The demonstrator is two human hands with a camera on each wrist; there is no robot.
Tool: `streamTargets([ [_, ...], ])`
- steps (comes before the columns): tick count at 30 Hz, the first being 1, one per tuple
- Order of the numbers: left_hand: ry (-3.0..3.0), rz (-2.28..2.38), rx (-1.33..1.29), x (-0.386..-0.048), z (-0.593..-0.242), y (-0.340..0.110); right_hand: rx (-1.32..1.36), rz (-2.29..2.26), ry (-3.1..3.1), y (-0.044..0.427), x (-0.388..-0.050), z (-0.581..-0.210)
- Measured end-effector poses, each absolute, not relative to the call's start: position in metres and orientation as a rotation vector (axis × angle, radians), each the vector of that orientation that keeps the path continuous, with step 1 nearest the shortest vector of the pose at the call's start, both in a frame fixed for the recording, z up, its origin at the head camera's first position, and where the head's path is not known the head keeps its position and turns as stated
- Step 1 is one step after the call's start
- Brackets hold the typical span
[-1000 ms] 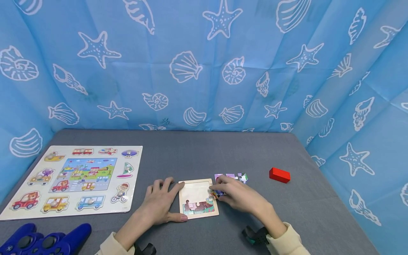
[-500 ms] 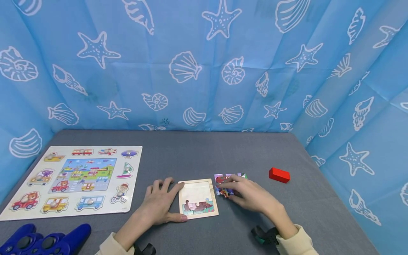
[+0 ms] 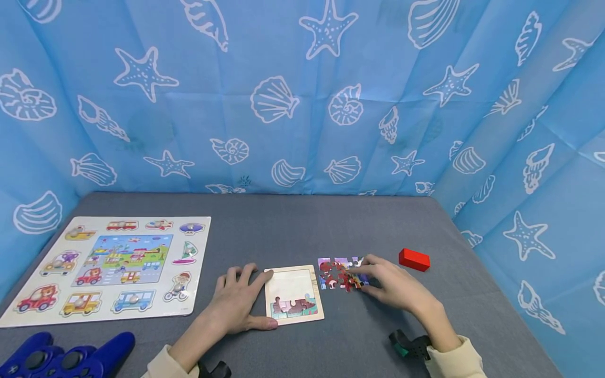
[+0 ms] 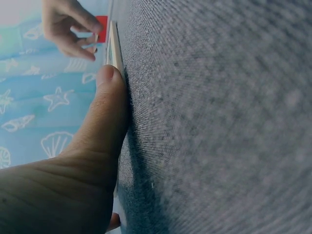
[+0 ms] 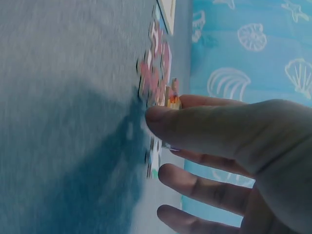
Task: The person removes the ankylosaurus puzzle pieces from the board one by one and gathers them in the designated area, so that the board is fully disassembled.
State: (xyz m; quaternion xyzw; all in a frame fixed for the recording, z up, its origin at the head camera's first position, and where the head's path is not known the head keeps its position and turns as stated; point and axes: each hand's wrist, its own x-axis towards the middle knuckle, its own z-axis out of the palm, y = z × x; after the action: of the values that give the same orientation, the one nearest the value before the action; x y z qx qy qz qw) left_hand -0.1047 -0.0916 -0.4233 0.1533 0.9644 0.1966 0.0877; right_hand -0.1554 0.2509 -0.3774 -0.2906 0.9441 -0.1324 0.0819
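Between the thumb and index finger of the right hand [image 3: 394, 283], 1 small jigsaw piece [image 5: 173, 97] is pinched, with the other fingers left loosely extended and apart. Whether that piece is touching its neighbours cannot be told. Just left of the right hand, a cluster of loose jigsaw pieces [image 3: 327, 268] is laid out, its right end partly covered by the fingers. By the left hand [image 3: 233, 302], spread wide and curled round nothing, a square wooden puzzle tray [image 3: 290, 283] is touched at 2 corners: the far left by the index finger, the near left by the thumb. The tray is placed between the left hand and the cluster, and only its near edge is filled with fitted pieces [image 3: 295, 307].

Near the right hand, on its far right side, a red block [image 3: 414, 260] is set. Well left of the left hand, a vehicle peg puzzle board [image 3: 160, 310] is seen, and on its near side a blue game controller [image 3: 101, 359] is partly shown.
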Motion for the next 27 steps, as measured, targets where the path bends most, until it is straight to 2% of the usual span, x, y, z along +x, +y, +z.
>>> streamTargets([
  [27,2.863,0.601,0.463,-0.104,-0.424,-0.092,-0.703,-0.403,2.804,0.264,-0.159,-0.386],
])
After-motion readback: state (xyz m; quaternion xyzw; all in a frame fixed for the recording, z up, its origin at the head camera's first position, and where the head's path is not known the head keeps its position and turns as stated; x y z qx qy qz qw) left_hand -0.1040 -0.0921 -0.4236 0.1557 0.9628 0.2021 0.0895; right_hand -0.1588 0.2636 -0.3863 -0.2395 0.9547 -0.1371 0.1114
